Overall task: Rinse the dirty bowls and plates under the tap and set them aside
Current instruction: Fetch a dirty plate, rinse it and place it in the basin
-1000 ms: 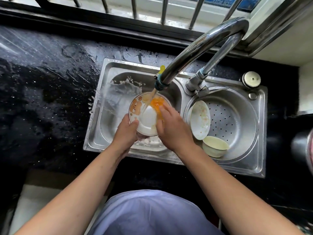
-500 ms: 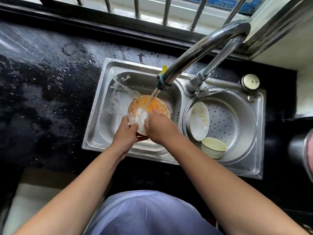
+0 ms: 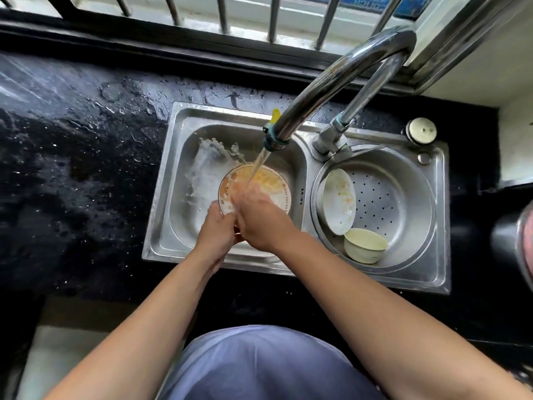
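Observation:
A white bowl with orange residue and a printed rim (image 3: 271,183) sits tilted under the running tap (image 3: 331,82) in the left sink basin (image 3: 184,232). My left hand (image 3: 216,229) grips its near left rim. My right hand (image 3: 259,217) lies inside the bowl with blurred fingers under the stream, rubbing the surface. Water sprays off to the left. In the right basin (image 3: 403,203) a dirty white plate (image 3: 339,200) leans on the wall and a pale green bowl (image 3: 364,245) lies beside it.
Wet black countertop (image 3: 72,168) stretches to the left of the steel double sink. A round metal cap (image 3: 421,130) sits at the sink's far right corner. Window bars (image 3: 222,13) run along the back. A dark pot edge (image 3: 516,241) shows at the far right.
My right hand has slid from the bowl's right side toward its left inner face. The bowl tipped more upright, and the spray of water shifted further back and left.

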{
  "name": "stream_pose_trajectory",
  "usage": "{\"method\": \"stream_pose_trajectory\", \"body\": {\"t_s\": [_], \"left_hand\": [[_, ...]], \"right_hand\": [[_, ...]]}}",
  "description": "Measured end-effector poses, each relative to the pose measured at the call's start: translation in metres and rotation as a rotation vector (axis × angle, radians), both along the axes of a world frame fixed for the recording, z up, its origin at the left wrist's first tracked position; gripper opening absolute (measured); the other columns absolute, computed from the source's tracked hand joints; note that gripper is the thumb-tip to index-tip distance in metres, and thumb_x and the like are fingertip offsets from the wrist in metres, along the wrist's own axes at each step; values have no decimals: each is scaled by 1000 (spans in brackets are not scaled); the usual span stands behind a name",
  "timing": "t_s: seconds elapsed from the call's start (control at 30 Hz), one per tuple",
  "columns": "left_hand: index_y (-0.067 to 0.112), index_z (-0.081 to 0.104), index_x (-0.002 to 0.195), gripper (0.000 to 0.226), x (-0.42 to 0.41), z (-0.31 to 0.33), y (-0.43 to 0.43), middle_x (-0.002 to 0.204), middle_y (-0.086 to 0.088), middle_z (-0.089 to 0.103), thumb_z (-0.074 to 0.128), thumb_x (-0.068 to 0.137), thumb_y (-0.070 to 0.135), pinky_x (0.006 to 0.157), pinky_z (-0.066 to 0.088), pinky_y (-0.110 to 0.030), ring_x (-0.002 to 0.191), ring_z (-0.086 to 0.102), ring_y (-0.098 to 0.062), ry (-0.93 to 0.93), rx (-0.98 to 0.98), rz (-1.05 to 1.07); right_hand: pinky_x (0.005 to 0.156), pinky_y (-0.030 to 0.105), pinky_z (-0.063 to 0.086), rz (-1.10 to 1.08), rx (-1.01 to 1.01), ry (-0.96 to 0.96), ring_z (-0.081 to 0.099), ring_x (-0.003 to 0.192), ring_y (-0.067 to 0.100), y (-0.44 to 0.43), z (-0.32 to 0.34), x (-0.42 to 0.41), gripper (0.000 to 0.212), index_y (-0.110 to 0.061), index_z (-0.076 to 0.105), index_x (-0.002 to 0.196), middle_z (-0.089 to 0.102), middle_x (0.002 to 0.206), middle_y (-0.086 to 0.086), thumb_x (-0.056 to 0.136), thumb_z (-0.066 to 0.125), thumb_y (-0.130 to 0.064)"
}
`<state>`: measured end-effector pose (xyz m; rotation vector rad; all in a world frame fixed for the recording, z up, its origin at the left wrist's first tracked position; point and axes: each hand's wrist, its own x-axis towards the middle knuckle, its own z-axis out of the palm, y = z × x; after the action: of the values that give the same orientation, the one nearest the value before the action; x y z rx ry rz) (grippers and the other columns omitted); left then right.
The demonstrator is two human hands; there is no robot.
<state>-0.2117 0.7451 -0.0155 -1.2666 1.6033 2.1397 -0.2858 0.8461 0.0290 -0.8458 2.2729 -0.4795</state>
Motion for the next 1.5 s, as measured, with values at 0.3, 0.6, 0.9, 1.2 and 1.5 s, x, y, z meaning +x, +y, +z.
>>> {"method": "stream_pose_trajectory", "body": {"t_s": [0.3, 0.6, 0.9, 1.2, 1.5], "left_hand": [[15, 59, 130, 41, 3, 2, 1, 122, -19, 74, 42, 96, -2, 71, 64, -43, 103, 76, -35, 14, 3, -15], [14, 56, 134, 43, 8, 1, 5, 128, -20, 71, 42, 96, -1, 78, 65, -50, 112, 73, -39, 24, 20, -24], [15, 58, 131, 42, 13, 0, 8, 126, -19, 71, 43, 95, -3, 73, 65, -46, 108, 75, -37, 19, 55, 29], [10, 54, 135, 44, 12, 2, -4, 132, -24, 66, 42, 96, -6, 80, 65, -57, 113, 72, -40, -18, 11, 4], [29, 71, 110, 40, 14, 5, 2, 110, -14, 79, 49, 88, 4, 74, 66, -48, 99, 79, -34, 10, -2, -32]], "right_hand": [[122, 45, 23, -39, 66, 87, 21, 152, 33, 12, 0, 1, 57, -8, 32, 153, 28, 163, 14, 99, 43, -19], [124, 40, 22, -88, 95, 92, 16, 154, 30, 27, -3, 8, 56, -4, 30, 154, 20, 166, 14, 101, 40, -21], [122, 49, 17, -35, 152, 250, 33, 145, 32, 27, -10, 9, 49, -8, 43, 145, 36, 158, 12, 102, 37, -31], [126, 49, 10, 7, 143, 203, 21, 153, 30, 30, -19, 10, 56, -6, 35, 151, 27, 164, 17, 105, 31, -38], [121, 46, 27, -41, 92, 42, 13, 156, 27, 36, -11, 5, 60, -8, 26, 156, 13, 169, 11, 106, 33, -40]]}}
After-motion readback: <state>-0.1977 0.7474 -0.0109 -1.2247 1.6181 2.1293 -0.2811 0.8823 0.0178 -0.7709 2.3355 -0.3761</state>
